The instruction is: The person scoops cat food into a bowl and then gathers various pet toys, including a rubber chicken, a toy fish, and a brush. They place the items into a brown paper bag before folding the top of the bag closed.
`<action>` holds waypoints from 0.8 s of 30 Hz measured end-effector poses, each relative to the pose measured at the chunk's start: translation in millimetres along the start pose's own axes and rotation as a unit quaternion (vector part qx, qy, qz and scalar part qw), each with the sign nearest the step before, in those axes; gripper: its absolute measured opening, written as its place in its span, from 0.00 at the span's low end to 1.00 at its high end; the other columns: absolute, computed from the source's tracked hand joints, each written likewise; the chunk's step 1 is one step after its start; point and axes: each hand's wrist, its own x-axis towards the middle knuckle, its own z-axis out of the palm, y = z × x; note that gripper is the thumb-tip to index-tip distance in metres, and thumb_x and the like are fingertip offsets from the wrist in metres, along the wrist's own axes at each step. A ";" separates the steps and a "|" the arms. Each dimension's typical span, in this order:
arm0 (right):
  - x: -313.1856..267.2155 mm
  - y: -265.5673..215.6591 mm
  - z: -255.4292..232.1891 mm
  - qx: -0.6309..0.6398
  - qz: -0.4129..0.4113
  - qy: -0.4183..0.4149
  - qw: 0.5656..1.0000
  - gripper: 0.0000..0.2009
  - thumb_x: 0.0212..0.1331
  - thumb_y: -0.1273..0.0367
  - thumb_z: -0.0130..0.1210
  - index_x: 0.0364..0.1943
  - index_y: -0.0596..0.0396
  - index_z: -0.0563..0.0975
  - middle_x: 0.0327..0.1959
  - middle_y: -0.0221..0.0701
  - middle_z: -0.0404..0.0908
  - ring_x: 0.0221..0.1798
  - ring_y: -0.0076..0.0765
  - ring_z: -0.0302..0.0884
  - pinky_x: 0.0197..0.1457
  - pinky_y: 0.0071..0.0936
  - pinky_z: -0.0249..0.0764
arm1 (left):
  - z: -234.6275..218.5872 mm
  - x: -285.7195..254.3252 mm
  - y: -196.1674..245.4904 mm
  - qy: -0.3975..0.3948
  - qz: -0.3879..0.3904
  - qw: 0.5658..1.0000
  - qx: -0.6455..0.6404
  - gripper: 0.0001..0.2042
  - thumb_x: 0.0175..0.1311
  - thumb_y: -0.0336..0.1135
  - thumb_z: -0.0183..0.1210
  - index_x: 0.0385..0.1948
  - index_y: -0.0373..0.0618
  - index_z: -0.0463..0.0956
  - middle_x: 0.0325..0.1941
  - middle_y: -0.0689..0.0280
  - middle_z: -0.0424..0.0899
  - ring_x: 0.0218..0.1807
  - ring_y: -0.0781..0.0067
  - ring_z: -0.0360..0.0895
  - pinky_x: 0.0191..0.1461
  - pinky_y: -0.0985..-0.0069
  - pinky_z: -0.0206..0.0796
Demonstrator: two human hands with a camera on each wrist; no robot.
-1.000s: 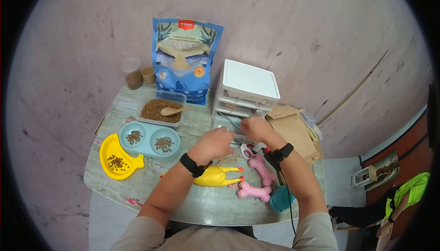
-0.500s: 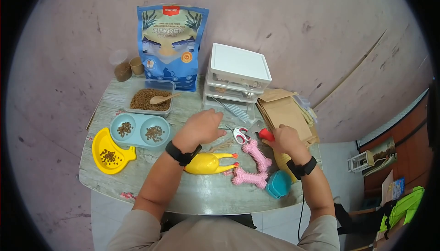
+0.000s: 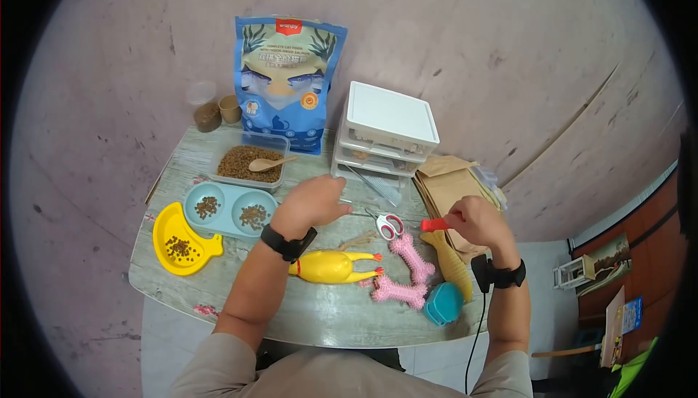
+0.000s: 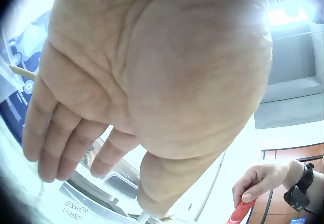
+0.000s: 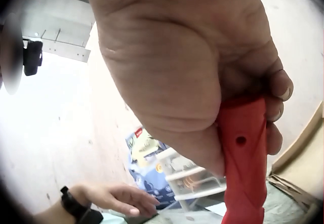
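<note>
My right hand (image 3: 480, 220) grips the red handle (image 5: 244, 158) of a tool above the right side of the table; the tool's far end is not visible. Beneath it lies a yellow fish-shaped toy (image 3: 447, 263). My left hand (image 3: 309, 202) hovers palm down by the pulled-out bottom drawer, its fingers (image 4: 66, 143) loosely extended and holding nothing. Inside that clear drawer (image 4: 96, 209) is a comb (image 3: 374, 183). Red-and-white scissors (image 3: 390, 226) rest on the table between my hands, beside a pink spiky bone toy (image 3: 411, 260).
Behind stand a white drawer unit (image 3: 392, 111) and a blue cat food bag (image 3: 287, 85). Paper bags (image 3: 443, 187) lie to the right. A kibble box (image 3: 251, 176), blue double bowl (image 3: 229, 212) and yellow bowl (image 3: 163, 242) fill the left. A rubber chicken (image 3: 323, 267) and teal cup (image 3: 443, 303) sit in front.
My right hand left the drawer, where the comb now lies, took the red-handled tool from the table and drew it to the right. My left hand stays near the drawer.
</note>
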 end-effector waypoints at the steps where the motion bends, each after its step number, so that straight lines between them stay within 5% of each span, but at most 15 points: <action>1: 2.7 -4.5 -6.2 0.000 -0.001 0.001 1.000 0.12 0.52 0.64 0.59 0.25 0.61 0.82 0.26 0.47 0.80 0.34 0.54 0.79 0.39 0.44 0.74 | 0.8 0.7 0.2 -0.005 -0.002 1.000 0.001 0.27 0.58 0.46 0.63 0.54 0.37 0.72 0.49 0.46 0.79 0.53 0.45 0.76 0.57 0.58 0.69; 5: 16.2 -12.9 -18.5 0.066 -0.030 0.007 0.997 0.11 0.56 0.66 0.58 0.31 0.62 0.82 0.28 0.46 0.80 0.33 0.52 0.78 0.38 0.41 0.72 | 10.4 2.5 -5.4 -0.001 0.007 1.000 -0.004 0.26 0.58 0.46 0.63 0.54 0.38 0.73 0.49 0.46 0.79 0.53 0.45 0.76 0.57 0.59 0.69; 7: 19.9 -15.7 -20.9 0.072 -0.013 0.005 0.997 0.10 0.58 0.67 0.58 0.35 0.61 0.82 0.29 0.44 0.81 0.33 0.49 0.78 0.37 0.39 0.72 | 15.4 1.9 -8.1 0.072 0.042 0.996 -0.010 0.20 0.57 0.46 0.64 0.39 0.36 0.76 0.40 0.48 0.81 0.47 0.45 0.78 0.51 0.56 0.70; 10: 26.0 -27.0 -19.1 0.098 -0.006 0.038 0.994 0.10 0.58 0.67 0.57 0.31 0.63 0.81 0.27 0.47 0.80 0.33 0.54 0.77 0.37 0.43 0.71 | 13.9 3.7 -9.5 0.065 0.040 0.997 -0.010 0.19 0.57 0.46 0.64 0.38 0.36 0.76 0.40 0.48 0.81 0.46 0.45 0.78 0.50 0.56 0.70; 12: 32.0 -33.9 -12.1 0.085 -0.072 0.123 0.986 0.09 0.59 0.68 0.58 0.33 0.62 0.81 0.29 0.45 0.79 0.35 0.53 0.77 0.39 0.42 0.71 | 13.3 5.1 -12.4 0.070 0.042 0.997 -0.016 0.19 0.57 0.46 0.64 0.38 0.36 0.76 0.40 0.48 0.81 0.46 0.45 0.78 0.50 0.56 0.70; 24: 92.0 -50.8 92.2 0.133 -0.136 0.297 0.936 0.08 0.57 0.72 0.60 0.38 0.64 0.80 0.33 0.45 0.77 0.38 0.54 0.76 0.43 0.44 0.73 | 6.8 6.7 -10.4 0.035 0.011 0.999 -0.007 0.19 0.57 0.46 0.64 0.33 0.35 0.80 0.38 0.48 0.83 0.44 0.45 0.80 0.49 0.57 0.72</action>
